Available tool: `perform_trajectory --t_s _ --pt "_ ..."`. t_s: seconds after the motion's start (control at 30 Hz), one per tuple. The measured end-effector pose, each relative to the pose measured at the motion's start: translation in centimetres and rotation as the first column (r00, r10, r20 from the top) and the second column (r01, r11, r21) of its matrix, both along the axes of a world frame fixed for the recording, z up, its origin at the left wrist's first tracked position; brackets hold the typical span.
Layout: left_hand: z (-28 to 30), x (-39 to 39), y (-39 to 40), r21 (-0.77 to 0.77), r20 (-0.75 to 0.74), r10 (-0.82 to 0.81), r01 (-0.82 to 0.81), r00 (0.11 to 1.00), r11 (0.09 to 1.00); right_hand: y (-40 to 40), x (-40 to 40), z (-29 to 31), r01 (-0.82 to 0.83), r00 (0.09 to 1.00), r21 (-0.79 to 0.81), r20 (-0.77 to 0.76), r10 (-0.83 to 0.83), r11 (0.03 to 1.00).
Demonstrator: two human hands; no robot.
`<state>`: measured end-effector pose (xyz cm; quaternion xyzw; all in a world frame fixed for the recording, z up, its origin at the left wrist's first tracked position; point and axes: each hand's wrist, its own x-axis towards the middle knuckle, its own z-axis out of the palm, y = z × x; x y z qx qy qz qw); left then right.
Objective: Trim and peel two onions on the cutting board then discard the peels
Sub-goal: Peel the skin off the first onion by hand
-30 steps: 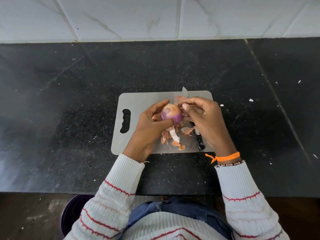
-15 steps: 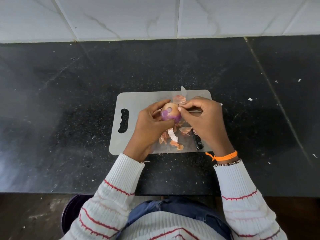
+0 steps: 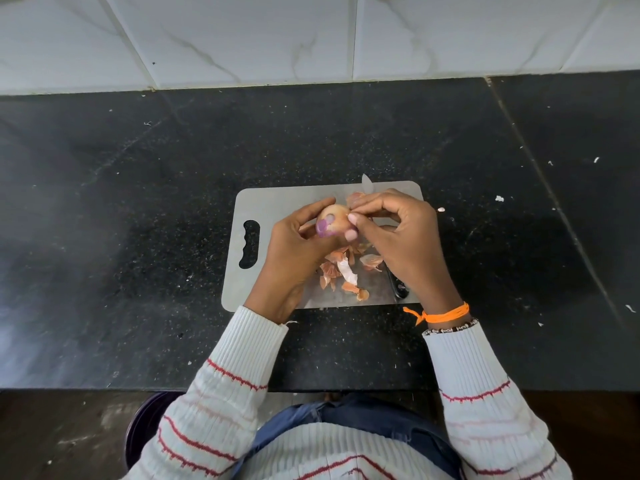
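A small onion (image 3: 331, 220), part brown skin and part bare purple, is held just above the grey cutting board (image 3: 277, 209). My left hand (image 3: 294, 251) grips it from the left. My right hand (image 3: 401, 237) pinches the skin at the onion's right side with thumb and fingertips. Loose peels (image 3: 341, 271) lie on the board below the onion, and one more peel (image 3: 355, 199) lies behind it. A knife lies along the board's right part under my right hand; its black handle (image 3: 398, 289) and blade tip (image 3: 367, 183) show. Only this one onion is in view.
The board lies on a black stone counter (image 3: 138, 237) with white crumbs scattered at the right. A white tiled wall (image 3: 311, 36) stands behind. A dark round bin (image 3: 145, 427) sits on the floor at the lower left, below the counter edge.
The onion has turned in my left hand, so more brown skin faces up. My right fingers have shifted their pinch on its right side.
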<state>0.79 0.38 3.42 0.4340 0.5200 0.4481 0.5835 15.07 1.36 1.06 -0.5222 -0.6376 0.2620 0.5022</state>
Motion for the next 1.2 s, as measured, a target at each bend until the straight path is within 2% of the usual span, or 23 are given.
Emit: perform_trajectory --t_s 0.2,0.43,0.63,0.73,0.8,0.97,1.07,1.2 --pt "-0.2 -0.5 0.0 -0.007 0.041 0.016 -0.016 0.999 1.000 0.2 -0.6 -0.2 0.005 0.997 0.022 0.076 -0.007 1.000" --pt "-0.4 -1.0 -0.2 -0.035 0.093 -0.033 0.036 0.995 0.999 1.0 -0.1 -1.4 0.139 0.981 -0.032 0.144 -0.134 0.990" --pt "-0.5 -1.2 -0.1 -0.120 0.269 -0.027 0.061 0.963 0.991 1.1 0.4 -2.3 0.177 0.942 -0.033 0.296 -0.160 0.984" --pt "-0.4 -1.4 0.1 -0.136 0.307 -0.022 0.067 0.951 0.988 1.1 0.7 -2.6 0.164 0.934 -0.028 0.325 -0.146 0.986" --pt "-0.4 -1.5 0.3 -0.113 0.287 -0.026 0.060 0.958 0.992 0.9 0.8 -2.2 0.142 0.946 -0.009 0.294 -0.133 0.990" --pt "-0.4 -1.3 0.3 -0.033 0.083 -0.060 0.063 0.995 0.997 0.5 0.2 0.3 0.097 0.986 0.017 0.133 -0.098 0.995" --pt "-0.5 -1.3 0.4 -0.026 0.071 -0.047 0.049 0.996 0.998 0.4 -0.1 0.9 0.033 0.991 0.048 0.126 -0.038 0.998" --pt "-0.5 -1.3 0.5 0.008 0.022 -0.047 0.047 0.999 0.999 0.4 -0.4 1.0 -0.034 0.991 0.008 0.129 0.032 0.999"
